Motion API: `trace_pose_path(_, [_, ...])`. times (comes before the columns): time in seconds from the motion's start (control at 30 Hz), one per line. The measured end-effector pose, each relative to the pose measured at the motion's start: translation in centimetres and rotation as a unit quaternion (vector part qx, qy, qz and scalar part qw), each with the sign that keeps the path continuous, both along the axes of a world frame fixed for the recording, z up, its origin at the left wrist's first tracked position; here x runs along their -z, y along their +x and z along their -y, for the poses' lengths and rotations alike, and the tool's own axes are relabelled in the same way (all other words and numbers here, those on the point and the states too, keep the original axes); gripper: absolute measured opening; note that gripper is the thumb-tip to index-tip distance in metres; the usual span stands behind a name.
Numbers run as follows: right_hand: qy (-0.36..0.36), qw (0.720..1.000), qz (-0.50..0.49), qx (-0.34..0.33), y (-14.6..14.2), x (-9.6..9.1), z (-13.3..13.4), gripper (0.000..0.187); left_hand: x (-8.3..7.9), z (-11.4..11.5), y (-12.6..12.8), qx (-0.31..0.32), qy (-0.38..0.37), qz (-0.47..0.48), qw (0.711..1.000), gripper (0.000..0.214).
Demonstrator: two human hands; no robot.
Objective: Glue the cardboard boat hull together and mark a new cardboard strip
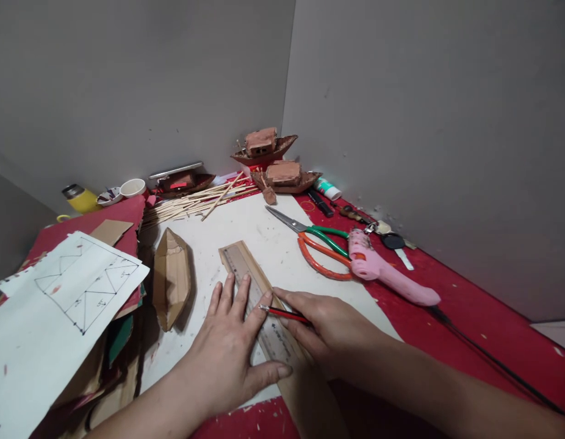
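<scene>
My left hand (239, 341) lies spread and flat, pressing a clear ruler (276, 338) onto a long strip of brown cardboard (301, 390). In my right hand (326, 323) is a thin red and black pencil (289, 314), gripped between the fingers, with its end near my left index finger. That hand rests against the right edge of the cardboard. Left of my hands, a small folded cardboard boat hull (172, 277) sits on the white paper sheet (259, 222). Part of the ruler is covered by my left hand.
Scissors (314, 241) with green and orange handles lie beside a pink glue gun (383, 268), its cord running right. Thin wooden sticks (195, 204) and finished model boats (285, 177) are at the back. Stacked cardboard under a drawn paper (76, 305) fills the left; grey walls close the back.
</scene>
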State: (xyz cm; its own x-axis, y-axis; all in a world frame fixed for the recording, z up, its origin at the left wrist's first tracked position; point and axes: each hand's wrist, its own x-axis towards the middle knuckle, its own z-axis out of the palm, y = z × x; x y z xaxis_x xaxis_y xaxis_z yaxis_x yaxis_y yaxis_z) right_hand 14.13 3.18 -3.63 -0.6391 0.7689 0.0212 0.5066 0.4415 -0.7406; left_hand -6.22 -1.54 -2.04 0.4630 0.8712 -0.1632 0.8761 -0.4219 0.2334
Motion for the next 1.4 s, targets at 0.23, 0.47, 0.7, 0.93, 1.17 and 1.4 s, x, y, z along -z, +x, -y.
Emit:
trace_pose_path(0.23, [-0.015, 1.000, -0.003, 0.009, -0.1, 0.1, 0.0, 0.026, 0.6, 0.7, 0.2, -0.009, 0.009, 0.008, 1.000, 0.081])
trace_pose_path(0.47, [-0.029, 0.999, 0.017, 0.019, -0.1, 0.0, 0.1, 0.029, 0.0, 0.0, -0.2, 0.010, 0.007, 0.000, 1.000, 0.080])
trace_pose_path(0.7, [-0.024, 0.999, 0.022, 0.017, 0.0, 0.0, 0.0, 0.033, -0.1, -0.3, -0.4, 0.021, 0.009, 0.006, 1.000, 0.081])
trace_pose_path(0.93, [-0.032, 0.999, 0.007, 0.022, -0.1, -0.3, 0.1, 0.033, -0.2, -0.6, -0.4, 0.026, 0.019, 0.009, 0.999, 0.077])
trace_pose_path(1.17, [-0.008, 0.995, -0.024, 0.093, 0.7, -2.4, -0.6, 0.036, -0.1, -0.7, -0.6, 0.026, 0.005, -0.002, 1.000, 0.077])
trace_pose_path(1.4, [-0.133, 0.943, -0.198, 0.232, 3.2, -4.9, 3.5, 0.060, 0.2, -0.8, -0.7, 0.025, 0.011, -0.002, 1.000, 0.076])
